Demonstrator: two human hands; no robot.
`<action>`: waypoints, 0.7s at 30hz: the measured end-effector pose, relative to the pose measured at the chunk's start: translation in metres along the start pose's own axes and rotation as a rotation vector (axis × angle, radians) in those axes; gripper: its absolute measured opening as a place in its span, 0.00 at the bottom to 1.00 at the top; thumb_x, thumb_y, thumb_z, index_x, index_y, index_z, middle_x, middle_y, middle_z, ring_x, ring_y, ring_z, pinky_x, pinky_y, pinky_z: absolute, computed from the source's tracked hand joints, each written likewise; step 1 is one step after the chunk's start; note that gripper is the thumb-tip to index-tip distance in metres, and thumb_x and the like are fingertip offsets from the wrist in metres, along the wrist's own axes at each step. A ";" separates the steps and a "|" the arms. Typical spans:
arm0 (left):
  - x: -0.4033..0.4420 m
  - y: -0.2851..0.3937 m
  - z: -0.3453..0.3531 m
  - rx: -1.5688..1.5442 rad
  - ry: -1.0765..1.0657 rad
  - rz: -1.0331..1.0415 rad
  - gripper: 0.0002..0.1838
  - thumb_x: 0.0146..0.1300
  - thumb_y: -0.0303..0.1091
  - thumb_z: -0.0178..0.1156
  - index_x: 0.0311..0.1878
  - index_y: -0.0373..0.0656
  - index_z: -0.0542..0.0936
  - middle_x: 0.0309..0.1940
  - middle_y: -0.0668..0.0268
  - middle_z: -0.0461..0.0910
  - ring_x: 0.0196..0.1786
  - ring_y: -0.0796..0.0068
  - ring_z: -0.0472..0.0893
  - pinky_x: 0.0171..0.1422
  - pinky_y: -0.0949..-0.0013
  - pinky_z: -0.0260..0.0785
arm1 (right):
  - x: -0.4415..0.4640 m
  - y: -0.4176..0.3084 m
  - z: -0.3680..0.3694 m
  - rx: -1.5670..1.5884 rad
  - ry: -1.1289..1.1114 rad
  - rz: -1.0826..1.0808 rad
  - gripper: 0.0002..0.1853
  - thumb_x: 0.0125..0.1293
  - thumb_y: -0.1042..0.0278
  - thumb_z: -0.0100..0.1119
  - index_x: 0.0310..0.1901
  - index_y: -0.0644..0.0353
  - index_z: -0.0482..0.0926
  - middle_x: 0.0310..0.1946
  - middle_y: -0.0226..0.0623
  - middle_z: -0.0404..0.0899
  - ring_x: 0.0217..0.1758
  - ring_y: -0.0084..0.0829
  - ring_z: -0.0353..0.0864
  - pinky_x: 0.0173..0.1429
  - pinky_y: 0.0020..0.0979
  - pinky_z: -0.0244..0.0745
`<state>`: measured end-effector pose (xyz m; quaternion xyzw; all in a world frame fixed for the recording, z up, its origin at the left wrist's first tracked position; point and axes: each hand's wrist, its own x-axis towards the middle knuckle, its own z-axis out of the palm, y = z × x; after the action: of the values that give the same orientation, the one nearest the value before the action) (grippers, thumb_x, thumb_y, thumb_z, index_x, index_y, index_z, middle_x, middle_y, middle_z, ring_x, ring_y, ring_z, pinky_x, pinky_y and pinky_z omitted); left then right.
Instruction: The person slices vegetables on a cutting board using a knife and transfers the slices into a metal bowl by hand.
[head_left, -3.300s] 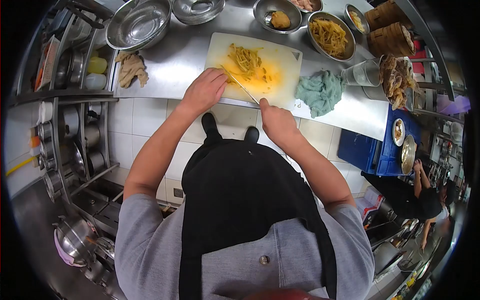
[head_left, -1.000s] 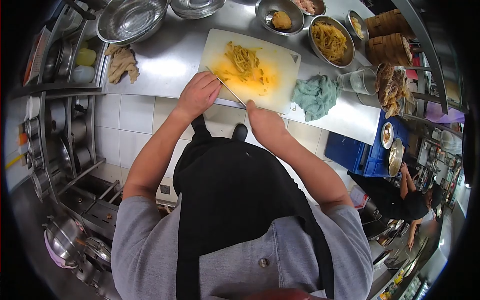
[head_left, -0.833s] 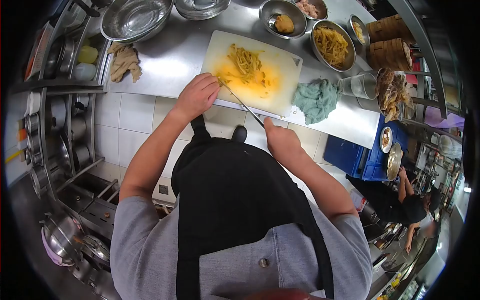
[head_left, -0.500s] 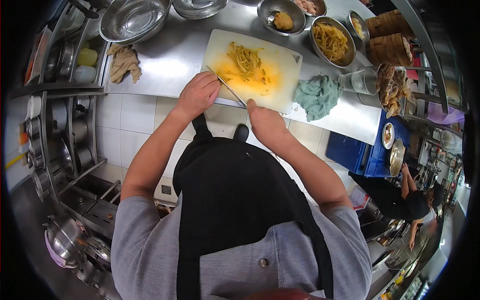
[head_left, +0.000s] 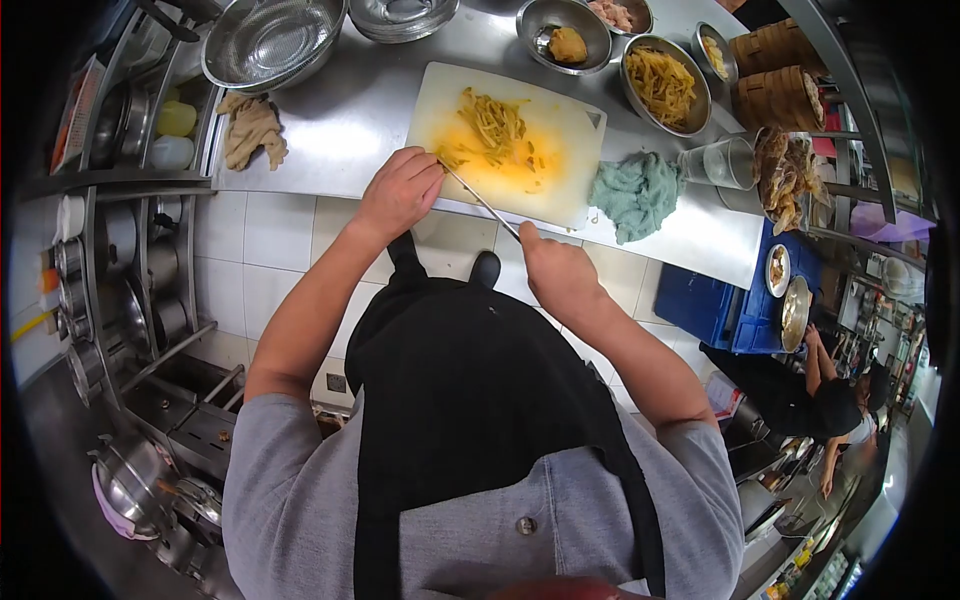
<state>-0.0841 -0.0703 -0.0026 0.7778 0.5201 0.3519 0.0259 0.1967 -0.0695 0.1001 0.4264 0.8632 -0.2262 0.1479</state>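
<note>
My right hand (head_left: 562, 272) is closed round the handle of a knife (head_left: 482, 202), whose blade slants up and left across the board's near edge. The blade's far end lies by the fingertips of my left hand (head_left: 403, 190). That hand is curled with fingers together at the near left of the white cutting board (head_left: 567, 120); what lies under the fingers is hidden. A heap of yellow-green vegetable strips (head_left: 492, 122) sits on the board, with small bits and a yellow stain around it.
A green cloth (head_left: 636, 196) lies right of the board, a beige cloth (head_left: 252, 132) to the left. Metal colanders (head_left: 275, 40), a bowl of similar strips (head_left: 663, 84), a clear container (head_left: 722, 163) and bamboo steamers (head_left: 780, 98) stand around. Another person (head_left: 840, 405) is at far right.
My right hand has drawn the knife back to the right and towards my body. My left hand stays at about the same place on the board.
</note>
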 end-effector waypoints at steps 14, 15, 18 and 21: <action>-0.004 0.000 0.002 0.026 0.040 -0.029 0.08 0.58 0.24 0.70 0.41 0.38 0.85 0.46 0.60 0.84 0.55 0.56 0.81 0.64 0.59 0.77 | -0.012 0.013 0.015 -0.016 -0.049 0.001 0.18 0.59 0.84 0.60 0.50 0.67 0.70 0.27 0.51 0.86 0.34 0.52 0.90 0.39 0.49 0.85; -0.005 0.000 0.002 0.026 0.039 -0.032 0.08 0.57 0.24 0.70 0.41 0.38 0.85 0.46 0.60 0.84 0.54 0.56 0.81 0.64 0.59 0.77 | -0.011 0.011 0.012 -0.015 -0.033 0.001 0.18 0.58 0.84 0.61 0.50 0.67 0.70 0.28 0.51 0.86 0.34 0.52 0.91 0.39 0.48 0.85; -0.004 0.000 0.002 0.035 0.040 -0.023 0.08 0.57 0.24 0.71 0.40 0.38 0.85 0.45 0.61 0.84 0.54 0.56 0.82 0.64 0.58 0.77 | -0.005 0.005 0.005 -0.016 -0.018 -0.012 0.18 0.57 0.84 0.63 0.49 0.67 0.70 0.28 0.51 0.86 0.35 0.51 0.91 0.39 0.47 0.85; -0.003 0.000 0.001 0.039 0.042 -0.013 0.08 0.56 0.24 0.71 0.40 0.38 0.86 0.44 0.61 0.85 0.54 0.56 0.82 0.64 0.58 0.77 | 0.013 0.002 0.009 0.020 0.012 -0.072 0.17 0.60 0.83 0.60 0.50 0.67 0.69 0.28 0.53 0.86 0.35 0.54 0.90 0.39 0.51 0.84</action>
<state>-0.0844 -0.0720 -0.0048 0.7673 0.5324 0.3576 0.0020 0.1912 -0.0645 0.0861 0.3980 0.8765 -0.2375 0.1304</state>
